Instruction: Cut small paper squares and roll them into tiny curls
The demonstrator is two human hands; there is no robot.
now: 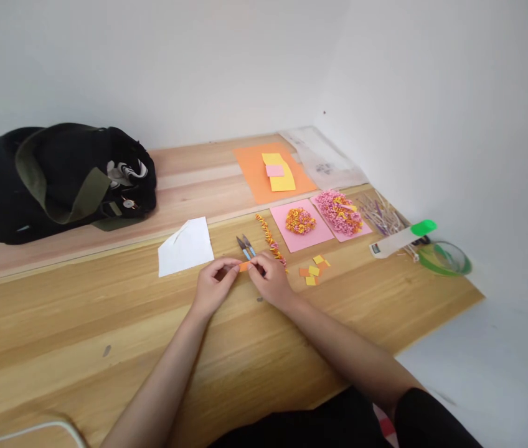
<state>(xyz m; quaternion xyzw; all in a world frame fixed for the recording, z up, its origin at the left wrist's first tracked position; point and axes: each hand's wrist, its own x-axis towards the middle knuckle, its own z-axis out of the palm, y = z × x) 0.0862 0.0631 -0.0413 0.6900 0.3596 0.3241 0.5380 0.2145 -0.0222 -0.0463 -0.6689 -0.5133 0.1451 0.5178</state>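
Note:
A small orange strip of paper (244, 267) is pinched between my left hand (216, 281) and my right hand (271, 280), just above the wooden table. Both sets of fingertips are closed on its two ends. Behind the hands lie small scissors or snips (246, 245) with dark pointed blades; their handles are partly hidden. To the right of them runs a row of tiny twisted yellow, orange and pink pieces (269, 236). Beyond my right hand lie several small orange and yellow paper squares (314, 272).
Pink sheets carry a yellow-orange pile (300, 221) and a pink-orange pile (337, 211). A white paper (187, 247) lies left. Orange (248, 174) and yellow paper (282, 181) sit behind. A black bag (58, 186), a box cutter (401, 240), green tape (446, 258) and thin sticks (378, 213) stand around.

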